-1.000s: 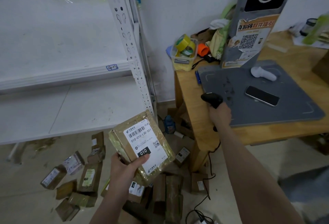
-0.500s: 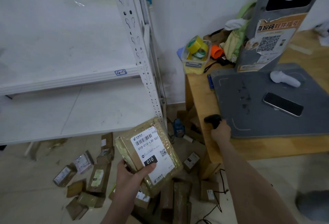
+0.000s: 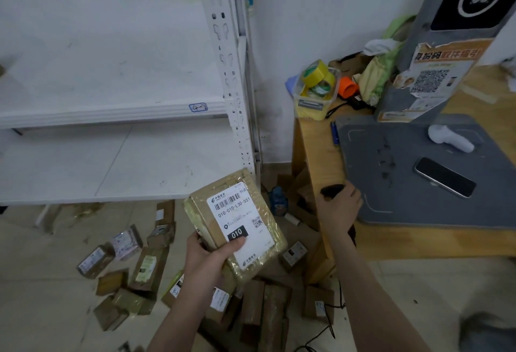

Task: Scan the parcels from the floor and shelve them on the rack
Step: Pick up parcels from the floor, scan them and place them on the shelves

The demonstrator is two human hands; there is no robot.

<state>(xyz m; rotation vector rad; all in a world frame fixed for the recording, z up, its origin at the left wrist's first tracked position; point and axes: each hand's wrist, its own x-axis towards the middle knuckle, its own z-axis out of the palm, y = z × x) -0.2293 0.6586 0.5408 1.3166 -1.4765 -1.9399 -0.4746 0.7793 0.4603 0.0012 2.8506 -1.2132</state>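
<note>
My left hand [image 3: 208, 258] grips a flat brown parcel [image 3: 237, 223] wrapped in clear tape, thumb on its white label, label side facing me. It hangs above the floor pile, just below the rack's lower shelf [image 3: 111, 167]. My right hand [image 3: 339, 206] grips a black handheld barcode scanner [image 3: 331, 190] at the wooden table's left edge, a little right of the parcel; only the scanner's head shows. The white metal rack's upright [image 3: 229, 77] stands behind the parcel. Several brown parcels [image 3: 145, 265] lie scattered on the floor.
A wooden table [image 3: 318, 156] on the right carries a grey scanning station base [image 3: 418, 184] with a phone [image 3: 445, 177], a white handheld device [image 3: 451, 138] and a tub of tape rolls [image 3: 317, 86]. A black cable [image 3: 332, 326] trails across the floor.
My right hand has drawn the scanner down and back towards the table's near left edge. The view has shifted left and the parcel now sits slightly higher and more central.
</note>
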